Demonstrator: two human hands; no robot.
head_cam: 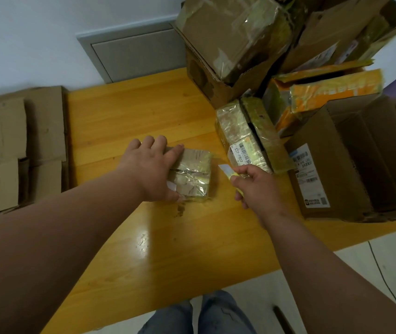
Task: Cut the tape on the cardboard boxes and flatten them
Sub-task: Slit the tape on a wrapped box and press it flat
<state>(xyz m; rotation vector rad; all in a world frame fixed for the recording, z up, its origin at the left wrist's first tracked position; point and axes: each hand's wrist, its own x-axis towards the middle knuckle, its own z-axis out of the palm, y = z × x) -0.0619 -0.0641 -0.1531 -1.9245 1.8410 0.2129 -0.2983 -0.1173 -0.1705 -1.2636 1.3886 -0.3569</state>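
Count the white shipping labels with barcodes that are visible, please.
2: one on the taped box right of the cutter; one on the open box at the right. Others may be hidden.

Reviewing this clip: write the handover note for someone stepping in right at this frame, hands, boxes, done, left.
Left hand presses the small taped box on the yellow table.
Right hand grips the cutter, blade just right of that box, not touching.
Done: flattened cardboard stacked far left.
Left: cut this box's tape and flatten it, then the pile of boxes on the right.
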